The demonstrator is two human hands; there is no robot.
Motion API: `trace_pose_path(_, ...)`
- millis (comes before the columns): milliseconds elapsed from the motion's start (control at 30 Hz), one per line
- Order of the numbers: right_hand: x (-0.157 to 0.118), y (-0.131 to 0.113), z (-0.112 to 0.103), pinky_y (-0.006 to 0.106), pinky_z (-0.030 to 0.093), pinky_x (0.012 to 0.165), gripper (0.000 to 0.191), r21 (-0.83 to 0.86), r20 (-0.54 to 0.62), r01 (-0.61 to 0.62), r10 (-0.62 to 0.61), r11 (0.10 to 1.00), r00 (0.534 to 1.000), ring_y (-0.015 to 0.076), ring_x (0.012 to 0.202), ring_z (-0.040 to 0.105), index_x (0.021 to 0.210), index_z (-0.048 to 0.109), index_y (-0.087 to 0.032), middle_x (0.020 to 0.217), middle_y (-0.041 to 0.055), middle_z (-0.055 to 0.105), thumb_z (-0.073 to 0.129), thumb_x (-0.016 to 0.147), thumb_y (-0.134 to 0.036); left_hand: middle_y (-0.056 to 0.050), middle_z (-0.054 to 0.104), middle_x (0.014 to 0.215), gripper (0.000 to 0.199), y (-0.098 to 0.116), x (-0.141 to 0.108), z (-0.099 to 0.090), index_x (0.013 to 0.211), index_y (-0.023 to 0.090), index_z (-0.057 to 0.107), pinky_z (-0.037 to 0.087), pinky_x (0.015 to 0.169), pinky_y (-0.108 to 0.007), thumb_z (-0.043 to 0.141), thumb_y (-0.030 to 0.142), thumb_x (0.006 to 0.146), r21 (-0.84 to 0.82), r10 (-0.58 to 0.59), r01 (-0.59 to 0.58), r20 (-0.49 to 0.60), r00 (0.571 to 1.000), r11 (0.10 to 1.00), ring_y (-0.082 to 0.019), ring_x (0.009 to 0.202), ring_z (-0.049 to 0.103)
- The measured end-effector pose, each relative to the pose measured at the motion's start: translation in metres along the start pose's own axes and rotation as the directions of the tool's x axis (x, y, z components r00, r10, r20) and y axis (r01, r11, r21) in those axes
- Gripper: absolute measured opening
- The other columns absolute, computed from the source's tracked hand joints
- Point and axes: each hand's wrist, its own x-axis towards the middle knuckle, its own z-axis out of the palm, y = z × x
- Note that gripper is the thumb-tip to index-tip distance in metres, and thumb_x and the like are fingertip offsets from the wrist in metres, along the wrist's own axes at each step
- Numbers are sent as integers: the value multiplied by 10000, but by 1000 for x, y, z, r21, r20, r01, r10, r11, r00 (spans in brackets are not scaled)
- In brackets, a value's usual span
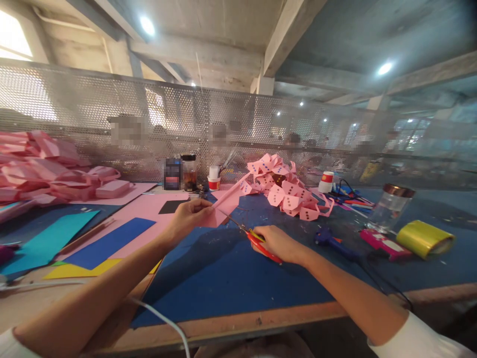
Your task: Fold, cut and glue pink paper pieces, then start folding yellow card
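Note:
My left hand (192, 217) pinches a sheet of pink paper (210, 219) above the middle of the blue mat. A narrow pink strip runs up from it toward the pile behind. My right hand (276, 241) is wrapped round a pair of scissors (264, 248) with red and yellow handles. Their blades point left, toward the lower edge of the pink paper; whether they touch it I cannot tell. Just beyond the hands lies a heap of folded pink paper pieces (298, 201) with dark dots.
A blue glue gun (335, 241), a pink box cutter-like tool (383, 243), a yellow tape roll (425, 238) and a glass jar (391, 209) stand right. Left are coloured sheets (112, 243) and a pink paper pile (48, 169). A perforated metal screen (231, 109) closes the back.

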Motion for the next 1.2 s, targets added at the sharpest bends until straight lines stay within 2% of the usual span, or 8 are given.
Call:
trace_pose_path(367,0,-2,-2,224,327,569,142,20,-1,-2,2,1000,1000,162,664,617,805,683,-154,758,52,714,592,851,-253,-24,706,801,387,-3,2,-1,947,171,698,441,602,-246,681,523,786,4,-1,1,-1,1000,1000,-166,699,613)
trace_pose_path(1200,2,6,4,222,312,543,216,-15,-60,-13,12,1000,998,160,630,614,763,670,-163,722,54,706,581,865,-331,-24,707,786,347,6,-2,1,928,176,702,442,575,-240,672,496,799,-7,-1,1,-2,1000,1000,-165,689,617)
